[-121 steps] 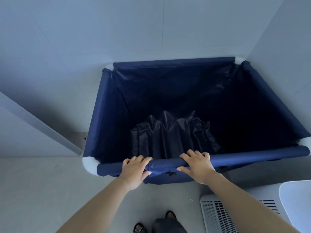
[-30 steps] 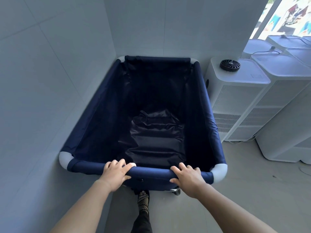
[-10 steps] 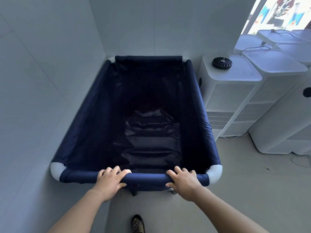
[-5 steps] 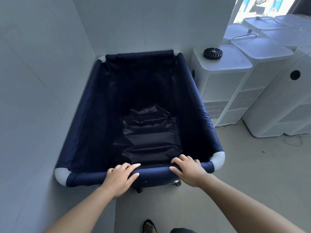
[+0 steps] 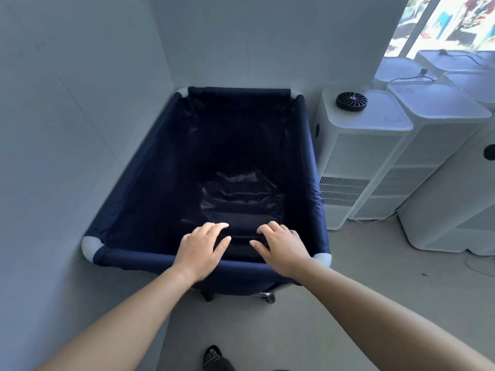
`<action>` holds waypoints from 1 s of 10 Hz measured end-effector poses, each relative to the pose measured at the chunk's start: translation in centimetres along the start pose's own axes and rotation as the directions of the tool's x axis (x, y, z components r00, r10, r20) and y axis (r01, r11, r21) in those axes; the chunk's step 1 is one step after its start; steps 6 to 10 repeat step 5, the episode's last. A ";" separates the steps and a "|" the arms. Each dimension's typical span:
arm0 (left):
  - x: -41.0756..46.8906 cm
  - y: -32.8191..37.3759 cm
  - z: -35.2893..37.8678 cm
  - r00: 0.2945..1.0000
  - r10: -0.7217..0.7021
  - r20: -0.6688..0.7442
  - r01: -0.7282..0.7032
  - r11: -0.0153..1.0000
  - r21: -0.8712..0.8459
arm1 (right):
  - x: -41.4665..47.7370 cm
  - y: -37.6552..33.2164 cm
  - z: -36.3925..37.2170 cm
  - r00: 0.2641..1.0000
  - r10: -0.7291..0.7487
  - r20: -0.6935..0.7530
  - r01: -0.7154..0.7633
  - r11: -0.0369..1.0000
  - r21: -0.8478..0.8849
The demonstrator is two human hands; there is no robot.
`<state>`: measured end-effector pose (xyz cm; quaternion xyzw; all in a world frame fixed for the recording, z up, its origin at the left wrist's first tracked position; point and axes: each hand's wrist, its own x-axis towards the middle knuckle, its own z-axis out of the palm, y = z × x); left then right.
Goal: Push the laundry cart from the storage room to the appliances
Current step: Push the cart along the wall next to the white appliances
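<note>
The navy fabric laundry cart (image 5: 150, 162) with white corner caps stands in the corner of the room, its far rail against the back wall and its left side along the left wall. Dark crumpled liner lies at its bottom. My left hand (image 5: 202, 247) and my right hand (image 5: 281, 245) hover above the near rail with fingers spread, holding nothing. A white boxy appliance (image 5: 359, 156) with a round black fan on top stands right beside the cart's right side.
More white appliances (image 5: 439, 145) line up to the right, toward a bright window at the top right. A thin cable (image 5: 479, 263) lies on the grey floor near them. My shoe (image 5: 213, 357) shows at the bottom edge.
Both hands have lifted off the near rail and opened. The cart stands in the corner beside the appliances, where it rolled over the last seconds.
</note>
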<state>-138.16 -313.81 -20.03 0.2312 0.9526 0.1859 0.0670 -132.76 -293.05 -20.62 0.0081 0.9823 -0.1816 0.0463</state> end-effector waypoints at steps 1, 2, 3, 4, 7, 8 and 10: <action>-0.3 2.8 -0.4 0.998 -0.032 -0.057 0.031 0.999 -0.022 | -0.4 1.1 -2.0 0.997 -0.059 -0.050 0.060 0.998 0.014; -0.8 5.5 -0.7 0.988 -0.038 -0.147 0.035 0.999 -0.019 | -1.0 2.3 -3.4 0.987 -0.111 -0.119 0.114 0.993 0.020; -1.0 7.5 -1.5 0.974 -0.019 -0.225 0.026 0.999 0.030 | -1.4 2.9 -4.8 0.975 -0.157 -0.160 0.161 0.987 0.014; -1.3 8.8 -2.5 0.966 0.003 -0.258 0.012 0.998 0.056 | -1.7 3.3 -5.8 0.966 -0.189 -0.177 0.197 0.980 0.032; -1.4 9.5 -3.5 0.959 0.004 -0.284 0.013 0.998 0.059 | -1.9 3.3 -7.1 0.960 -0.205 -0.193 0.219 0.974 0.053; -1.4 9.5 -3.5 0.959 0.004 -0.284 0.013 0.998 0.059 | -1.9 3.3 -7.1 0.960 -0.205 -0.193 0.219 0.974 0.053; -1.4 9.5 -3.5 0.959 0.004 -0.284 0.013 0.998 0.059 | -1.9 3.3 -7.1 0.960 -0.205 -0.193 0.219 0.974 0.053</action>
